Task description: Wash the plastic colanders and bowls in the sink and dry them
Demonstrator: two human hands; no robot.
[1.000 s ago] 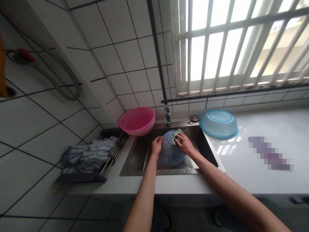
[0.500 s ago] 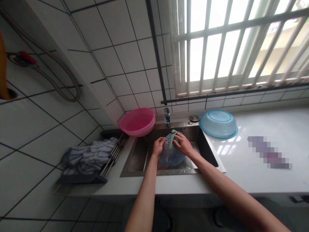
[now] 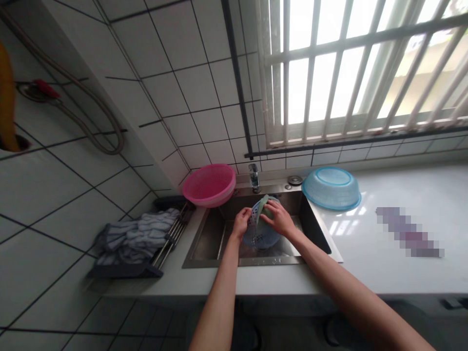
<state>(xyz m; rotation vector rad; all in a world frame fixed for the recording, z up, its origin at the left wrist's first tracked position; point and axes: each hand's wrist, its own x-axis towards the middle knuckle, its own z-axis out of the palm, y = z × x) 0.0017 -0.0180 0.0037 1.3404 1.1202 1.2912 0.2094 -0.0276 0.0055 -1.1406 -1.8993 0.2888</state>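
Observation:
A pale blue colander with holes in its wall is held tilted inside the steel sink. My left hand is closed on the colander's left rim. In my right hand is a green cloth, pressed against the colander's upper rim and wall. The fingers are bent round the cloth and partly hide it. Part of the colander's right side lies behind my right hand.
Behind the sink stands a faucet. A pink basket sits at the back left, and an upturned blue basin at the right. Left of the sink, striped cloth lies on a rack. A blurred-out item is on the countertop.
The green cloth has shifted slightly along the colander's rim with my right hand, and more of it shows under the fingers. My left hand keeps its hold on the rim.

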